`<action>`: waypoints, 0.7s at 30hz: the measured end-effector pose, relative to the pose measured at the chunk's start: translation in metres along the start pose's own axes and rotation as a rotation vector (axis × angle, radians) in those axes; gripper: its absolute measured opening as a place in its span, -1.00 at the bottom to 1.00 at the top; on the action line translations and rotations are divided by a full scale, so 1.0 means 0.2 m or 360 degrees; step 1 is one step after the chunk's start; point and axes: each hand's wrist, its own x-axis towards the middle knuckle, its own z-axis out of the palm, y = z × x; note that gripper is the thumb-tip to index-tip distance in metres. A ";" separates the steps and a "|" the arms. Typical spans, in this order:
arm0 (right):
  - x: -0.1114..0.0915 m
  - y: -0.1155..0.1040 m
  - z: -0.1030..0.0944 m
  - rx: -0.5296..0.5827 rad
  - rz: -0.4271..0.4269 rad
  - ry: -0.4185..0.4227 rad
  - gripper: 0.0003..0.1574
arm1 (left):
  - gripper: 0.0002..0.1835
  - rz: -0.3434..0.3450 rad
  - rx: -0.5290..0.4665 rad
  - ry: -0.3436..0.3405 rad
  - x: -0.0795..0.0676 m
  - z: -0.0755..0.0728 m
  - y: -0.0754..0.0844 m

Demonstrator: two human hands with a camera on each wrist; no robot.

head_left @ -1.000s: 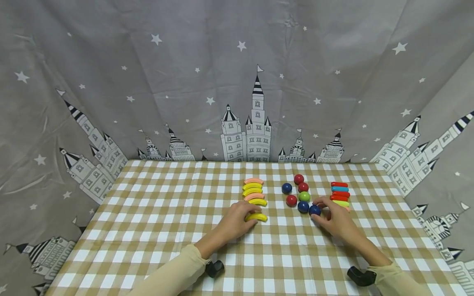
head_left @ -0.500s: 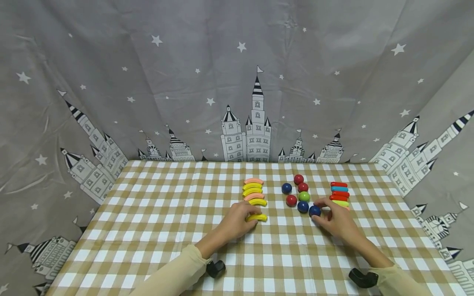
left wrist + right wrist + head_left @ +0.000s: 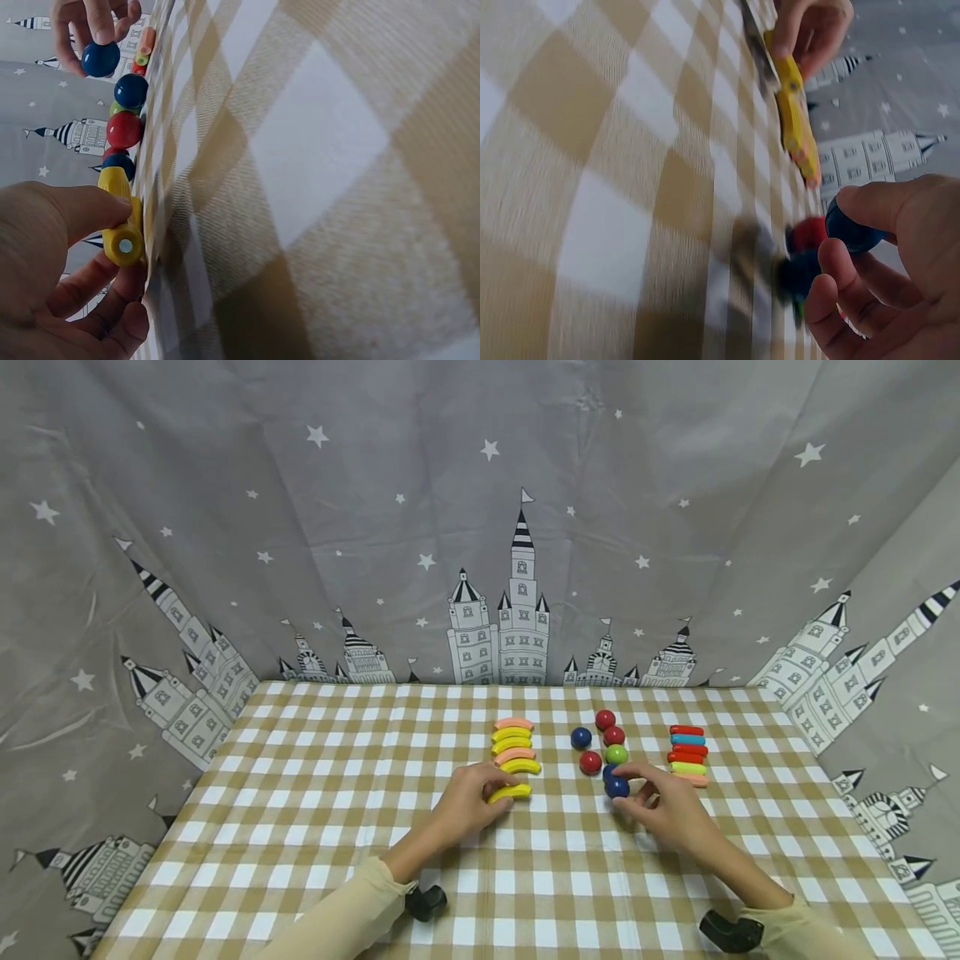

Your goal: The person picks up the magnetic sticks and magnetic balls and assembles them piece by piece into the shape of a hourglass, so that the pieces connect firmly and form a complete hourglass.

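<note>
My left hand (image 3: 465,802) pinches a short curved yellow stick (image 3: 512,792). In the left wrist view this yellow stick (image 3: 120,240) shows a pale round disc on its end, with the thumb on one side and fingers on the other. My right hand (image 3: 675,810) holds a shiny dark blue ball (image 3: 617,787) between thumb and fingers. From the left wrist view, that blue ball (image 3: 100,58) is off the cloth. Behind it in the head view, another blue ball (image 3: 610,772) is partly hidden.
Beyond my left hand lies a column of curved yellow and pink sticks (image 3: 513,742). Red balls (image 3: 590,763), a green ball (image 3: 616,754) and a blue ball (image 3: 581,738) sit mid-table. Straight coloured sticks (image 3: 688,750) line up at right on the checked cloth (image 3: 337,760).
My right hand has moved left, carrying the blue ball from the cloth to in front of the other blue ball. My left hand has lifted the yellow stick and shifted slightly left.
</note>
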 end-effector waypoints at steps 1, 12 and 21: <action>0.00 -0.01 0.02 0.0012 0.0003 -0.0020 -0.55 | -0.77 0.0003 0.0001 0.0003 0.00 0.00 0.00; 0.07 -0.10 0.24 0.0134 -0.0036 -0.0216 -0.56 | -0.78 -0.0027 -0.0018 0.0049 -0.02 0.02 -0.01; 0.11 -0.13 0.32 0.0123 -0.0002 -0.0242 -0.55 | -0.77 -0.0081 0.0008 0.0035 -0.02 0.04 0.01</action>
